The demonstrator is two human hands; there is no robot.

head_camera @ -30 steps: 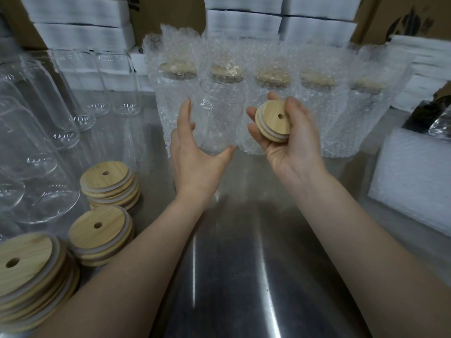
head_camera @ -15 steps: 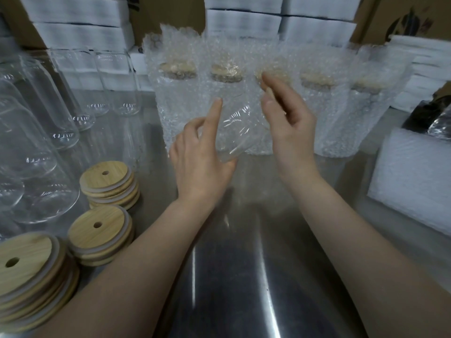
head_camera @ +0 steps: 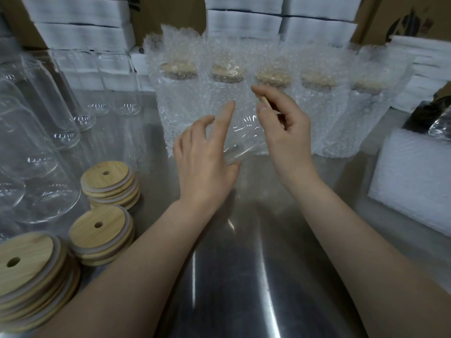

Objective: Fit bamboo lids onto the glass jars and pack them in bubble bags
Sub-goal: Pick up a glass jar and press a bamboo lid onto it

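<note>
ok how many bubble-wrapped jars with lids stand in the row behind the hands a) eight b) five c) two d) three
b: five round bamboo lids show through the clear bubble bags standing in a row at the back of the steel table, from the leftmost to the rightmost.

The right hand (head_camera: 286, 132) covers all but a sliver of the bamboo lid (head_camera: 264, 100) it pinches. The clear glass jar (head_camera: 244, 132) between both hands is hard to trace against the bubble bags (head_camera: 324, 113), whose wrap blurs the lids inside. The nearest lid stack (head_camera: 29, 279) and the empty jars (head_camera: 22, 142) are cut off by the left edge.
</note>
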